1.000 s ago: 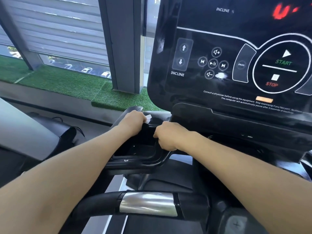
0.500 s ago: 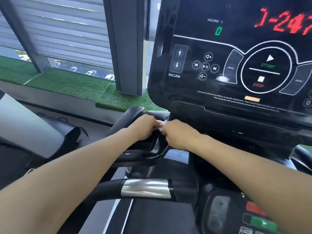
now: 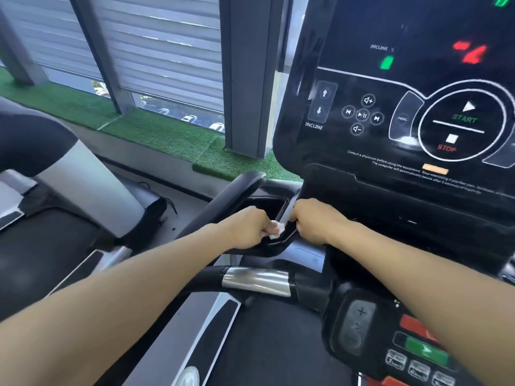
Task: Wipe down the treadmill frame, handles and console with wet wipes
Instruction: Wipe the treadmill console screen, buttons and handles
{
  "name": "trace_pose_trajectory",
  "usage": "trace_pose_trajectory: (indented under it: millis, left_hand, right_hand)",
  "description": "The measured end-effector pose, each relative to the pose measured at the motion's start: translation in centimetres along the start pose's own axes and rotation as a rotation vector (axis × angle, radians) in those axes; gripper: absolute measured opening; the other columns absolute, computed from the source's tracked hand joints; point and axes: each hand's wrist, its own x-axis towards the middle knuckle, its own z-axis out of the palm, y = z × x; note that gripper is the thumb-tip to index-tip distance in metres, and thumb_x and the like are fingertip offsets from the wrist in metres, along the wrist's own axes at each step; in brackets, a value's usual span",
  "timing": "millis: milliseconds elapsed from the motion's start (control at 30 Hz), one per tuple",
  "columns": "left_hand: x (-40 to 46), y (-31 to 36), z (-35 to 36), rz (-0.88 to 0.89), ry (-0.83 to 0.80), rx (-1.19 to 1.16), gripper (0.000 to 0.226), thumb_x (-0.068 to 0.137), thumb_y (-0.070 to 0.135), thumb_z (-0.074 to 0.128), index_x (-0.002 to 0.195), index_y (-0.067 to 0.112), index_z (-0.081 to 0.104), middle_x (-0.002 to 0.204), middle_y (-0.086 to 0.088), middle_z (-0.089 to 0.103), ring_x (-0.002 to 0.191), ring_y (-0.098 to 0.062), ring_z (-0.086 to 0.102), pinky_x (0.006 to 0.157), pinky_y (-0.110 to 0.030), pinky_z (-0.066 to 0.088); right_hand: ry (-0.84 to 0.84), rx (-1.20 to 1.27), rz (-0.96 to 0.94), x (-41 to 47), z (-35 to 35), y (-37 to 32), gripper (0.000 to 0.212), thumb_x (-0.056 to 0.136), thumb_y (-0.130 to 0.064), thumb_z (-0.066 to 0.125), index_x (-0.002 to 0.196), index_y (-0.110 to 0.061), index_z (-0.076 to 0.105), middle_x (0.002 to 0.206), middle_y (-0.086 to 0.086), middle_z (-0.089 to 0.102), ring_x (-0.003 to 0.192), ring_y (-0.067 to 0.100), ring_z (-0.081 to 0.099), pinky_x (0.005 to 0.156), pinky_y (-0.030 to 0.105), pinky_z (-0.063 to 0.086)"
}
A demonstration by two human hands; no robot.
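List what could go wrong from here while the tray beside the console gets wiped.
1. The console is lit, and the START key is close above the right hand; a stray touch might start the belt.
2. The left hand holds only a small wad of wipe; it may slip into the tray.

A small crumpled white wet wipe (image 3: 276, 229) is pressed against the near rim of the black plastic treadmill cup-holder tray (image 3: 274, 242). The glossy black treadmill console (image 3: 418, 112) is seen upright at two o'clock from it, lit.
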Motion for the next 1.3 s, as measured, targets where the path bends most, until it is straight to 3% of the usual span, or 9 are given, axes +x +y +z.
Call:
trace_pose_trajectory:
  millis: [67,133,200,300,400,533,733,1033,1300]
  left_hand:
    - [-0.9,0.3,-0.1,-0.004,-0.010,-0.029,0.024,0.095,0.017,0.051,0.109,0.013,0.070,0.111,0.002,0.070,0.105,-0.014,0.062,0.089,-0.011,0.039]
    - [-1.6,0.4,-0.2,-0.029,-0.011,-0.011,0.023,0.091,0.028,0.052,0.089,0.031,0.075,0.084,0.003,0.072,0.079,-0.011,0.061,0.083,-0.021,0.047]
    - [-1.9,0.5,-0.3,-0.049,0.016,-0.020,0.043,0.089,0.041,0.053,0.058,0.012,0.054,0.065,-0.001,0.064,0.062,-0.010,0.054,0.074,-0.030,0.050]
    - [-1.8,0.7,-0.1,-0.063,0.098,-0.058,0.037,0.087,0.042,0.063,0.063,0.015,0.072,0.075,0.000,0.074,0.074,-0.011,0.067,0.071,-0.024,0.050]
    - [-1.8,0.8,0.1,-0.076,0.148,-0.033,0.026,0.081,0.034,0.070,0.072,0.010,0.076,0.076,-0.006,0.073,0.076,-0.022,0.067,0.072,-0.035,0.050]
    - [-3.2,-1.2,-0.8,-0.125,0.164,0.025,0.017,0.078,0.019,0.075,0.093,0.011,0.077,0.095,-0.001,0.074,0.092,-0.016,0.066,0.084,-0.026,0.045]
    - [-3.5,-2.7,-1.0,-0.178,0.173,0.001,0.016,0.076,0.014,0.076,0.092,0.011,0.077,0.092,0.000,0.074,0.090,-0.013,0.066,0.078,-0.018,0.043]
    - [-4.9,-4.3,0.1,-0.217,0.249,-0.381,0.018,0.076,0.009,0.077,0.093,0.014,0.077,0.086,0.011,0.072,0.088,0.001,0.064,0.083,-0.005,0.040]
    - [-5.9,-7.2,-1.1,-0.334,0.214,-0.193,0.020,0.078,0.007,0.076,0.097,0.012,0.076,0.098,-0.001,0.073,0.089,-0.005,0.061,0.073,0.004,0.036]
  right_hand:
    - [-0.011,0.006,-0.014,0.1,0.1,-0.1,0.027,0.076,0.004,0.046,0.090,-0.008,0.067,0.096,0.011,0.064,0.075,0.029,0.062,0.058,0.032,0.047]
    - [-0.006,0.015,-0.034,0.3,0.2,-0.2,0.030,0.077,0.004,0.046,0.094,-0.008,0.067,0.102,0.010,0.065,0.082,0.030,0.064,0.062,0.033,0.050]
    - [-0.007,0.014,-0.056,0.5,0.4,-0.4,0.035,0.079,0.002,0.046,0.104,-0.009,0.068,0.109,0.011,0.065,0.094,0.031,0.065,0.075,0.038,0.056]
    - [-0.023,0.001,-0.089,0.7,0.4,-1.1,0.036,0.081,0.001,0.047,0.110,-0.010,0.066,0.115,0.010,0.064,0.100,0.031,0.064,0.082,0.043,0.056]
    - [-0.035,-0.014,-0.133,0.7,0.5,-2.2,0.035,0.083,0.001,0.048,0.111,-0.009,0.066,0.113,0.009,0.064,0.095,0.029,0.064,0.078,0.038,0.057]
    - [-0.041,-0.068,-0.184,0.8,1.1,-2.8,0.037,0.081,0.005,0.047,0.108,-0.008,0.068,0.108,0.011,0.066,0.093,0.029,0.064,0.071,0.037,0.056]
    - [-0.036,-0.087,-0.213,1.3,1.4,-2.6,0.036,0.081,0.005,0.047,0.108,-0.006,0.068,0.110,0.013,0.064,0.096,0.031,0.063,0.072,0.038,0.056]
    - [-0.056,-0.100,-0.239,1.2,0.8,-3.1,0.033,0.087,0.002,0.046,0.109,-0.010,0.068,0.111,0.006,0.051,0.081,0.026,0.053,0.062,0.033,0.046]
    - [-0.077,-0.123,-0.232,0.6,0.4,-3.6,0.037,0.091,-0.001,0.043,0.119,-0.015,0.063,0.110,0.004,0.045,0.083,0.021,0.040,0.063,0.030,0.037]
